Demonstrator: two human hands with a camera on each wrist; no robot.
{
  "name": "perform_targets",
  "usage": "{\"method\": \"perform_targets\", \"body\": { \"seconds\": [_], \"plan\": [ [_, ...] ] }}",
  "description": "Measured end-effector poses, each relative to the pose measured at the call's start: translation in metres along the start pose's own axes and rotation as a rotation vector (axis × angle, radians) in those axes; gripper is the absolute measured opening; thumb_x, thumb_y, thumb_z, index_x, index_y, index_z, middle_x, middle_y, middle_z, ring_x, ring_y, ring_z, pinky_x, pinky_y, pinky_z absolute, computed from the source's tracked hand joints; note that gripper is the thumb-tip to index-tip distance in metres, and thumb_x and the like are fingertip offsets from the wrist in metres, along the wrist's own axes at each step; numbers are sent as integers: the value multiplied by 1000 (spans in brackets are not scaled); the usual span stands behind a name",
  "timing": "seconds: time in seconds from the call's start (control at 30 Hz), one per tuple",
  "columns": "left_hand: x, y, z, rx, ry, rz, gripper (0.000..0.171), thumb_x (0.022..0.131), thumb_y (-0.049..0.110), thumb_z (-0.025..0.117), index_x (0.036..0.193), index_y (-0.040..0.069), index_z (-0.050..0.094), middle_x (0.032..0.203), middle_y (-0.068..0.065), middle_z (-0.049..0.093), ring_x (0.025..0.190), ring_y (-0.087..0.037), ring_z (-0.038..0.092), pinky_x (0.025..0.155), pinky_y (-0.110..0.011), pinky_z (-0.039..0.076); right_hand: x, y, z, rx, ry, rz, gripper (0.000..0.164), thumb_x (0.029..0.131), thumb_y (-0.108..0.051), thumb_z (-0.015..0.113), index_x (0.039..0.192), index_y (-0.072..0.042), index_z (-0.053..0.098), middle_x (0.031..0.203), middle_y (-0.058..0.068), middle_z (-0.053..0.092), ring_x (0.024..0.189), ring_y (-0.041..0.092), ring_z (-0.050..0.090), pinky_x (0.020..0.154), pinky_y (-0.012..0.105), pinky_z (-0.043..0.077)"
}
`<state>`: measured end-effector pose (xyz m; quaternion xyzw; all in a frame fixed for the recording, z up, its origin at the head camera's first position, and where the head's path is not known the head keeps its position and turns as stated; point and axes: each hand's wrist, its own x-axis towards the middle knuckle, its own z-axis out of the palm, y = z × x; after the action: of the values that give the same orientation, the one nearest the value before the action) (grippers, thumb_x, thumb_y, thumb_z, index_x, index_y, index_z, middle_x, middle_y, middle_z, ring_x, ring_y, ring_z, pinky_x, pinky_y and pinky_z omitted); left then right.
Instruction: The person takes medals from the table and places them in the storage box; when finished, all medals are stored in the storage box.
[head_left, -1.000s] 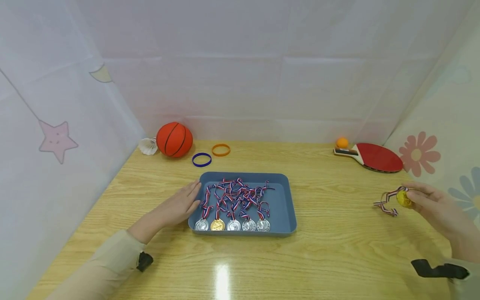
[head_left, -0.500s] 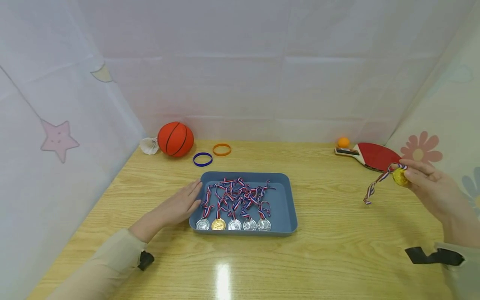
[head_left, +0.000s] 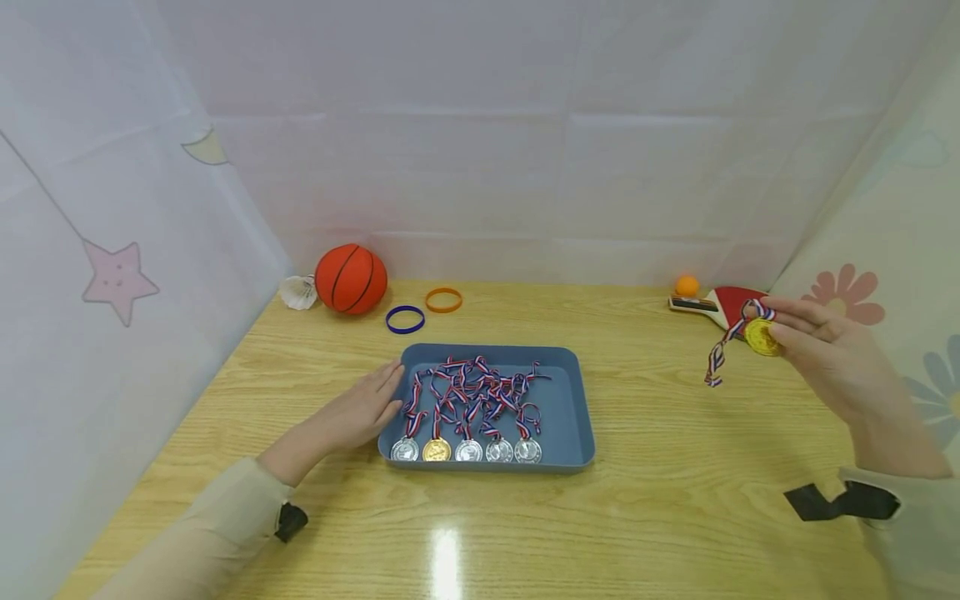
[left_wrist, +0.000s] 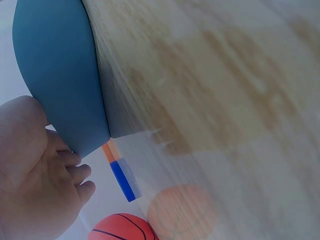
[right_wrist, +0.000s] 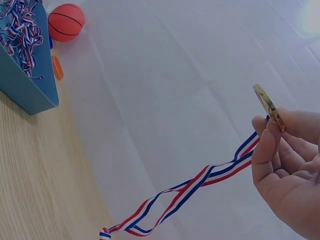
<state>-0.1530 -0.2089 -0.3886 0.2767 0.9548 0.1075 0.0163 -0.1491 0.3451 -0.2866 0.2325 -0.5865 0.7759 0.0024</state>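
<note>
My right hand [head_left: 832, 354] pinches a gold medal [head_left: 762, 337] between thumb and fingers, raised above the right side of the table. Its red, white and blue ribbon [right_wrist: 185, 187] dangles from the fingers, twisted and knotted at the end. My left hand [head_left: 352, 410] rests with straight fingers against the left wall of a blue-grey tray [head_left: 573, 417]. Inside that tray, several silver medals [head_left: 468, 451] and one gold medal [head_left: 437, 450] lie in a row along the near side, their ribbons [head_left: 480, 387] tangled behind them.
Along the back left are a shuttlecock [head_left: 298, 292], a small basketball [head_left: 351, 278], a blue wristband [head_left: 405, 319] and an orange wristband [head_left: 443, 300]. At the back right, an orange ball [head_left: 686, 286] sits by a red table tennis bat [head_left: 731, 302], partly hidden by my right hand. Fabric walls surround the table.
My right hand has lifted the gold medal and carried it leftward and away from me, its ribbon trailing down. The left hand and tray have stayed put.
</note>
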Motion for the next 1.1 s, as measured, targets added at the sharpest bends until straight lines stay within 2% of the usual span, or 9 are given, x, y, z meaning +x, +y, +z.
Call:
{"method": "perform_targets", "body": {
  "seconds": [0.1,0.23,0.43,0.57,0.77,0.9,1.1],
  "plan": [
    [0,-1,1,1,-1,-1,55,98,20,43,139,-12,26,145,-27,22,133,-39,20,106,-50,21,4,-3,12,14,-47,-1,37,93,15,34,120,4,56,108,10,64,92,14,62,77,21,50],
    [1,-2,2,-1,-4,-7,55,98,20,43,139,-12,26,145,-26,22,133,-39,20,106,-50,21,8,-8,31,-21,-86,-2,37,93,15,35,120,2,56,107,8,64,90,13,61,76,20,49],
    [1,-1,0,-5,0,-3,55,98,20,43,139,-12,26,145,-27,22,133,-39,21,106,-50,21,12,-14,60,-167,-100,-4,36,92,14,39,122,1,55,107,5,63,88,11,58,74,19,47],
    [1,-1,0,-8,2,0,55,98,20,43,139,-12,26,145,-27,22,133,-39,20,106,-50,21,13,-14,78,-216,-121,27,35,91,12,43,121,-2,57,108,4,63,89,11,57,72,19,47],
    [0,-1,1,-11,-4,0,55,98,20,43,139,-12,25,145,-27,22,133,-39,20,106,-50,21,16,-5,103,-263,-221,77,37,91,12,45,120,-5,59,111,4,61,95,14,58,76,22,50],
    [0,-2,2,-9,1,4,55,98,20,43,139,-12,25,145,-27,22,133,-39,20,106,-50,21,20,4,115,-272,-298,69,37,90,12,46,120,-4,59,110,5,62,89,15,59,73,24,51],
    [1,-4,3,-5,4,8,55,98,20,43,139,-13,26,145,-27,22,133,-39,20,106,-50,21,24,25,127,-344,-330,160,31,90,4,52,118,-7,60,102,4,63,84,15,59,72,26,51]
  ]
}}
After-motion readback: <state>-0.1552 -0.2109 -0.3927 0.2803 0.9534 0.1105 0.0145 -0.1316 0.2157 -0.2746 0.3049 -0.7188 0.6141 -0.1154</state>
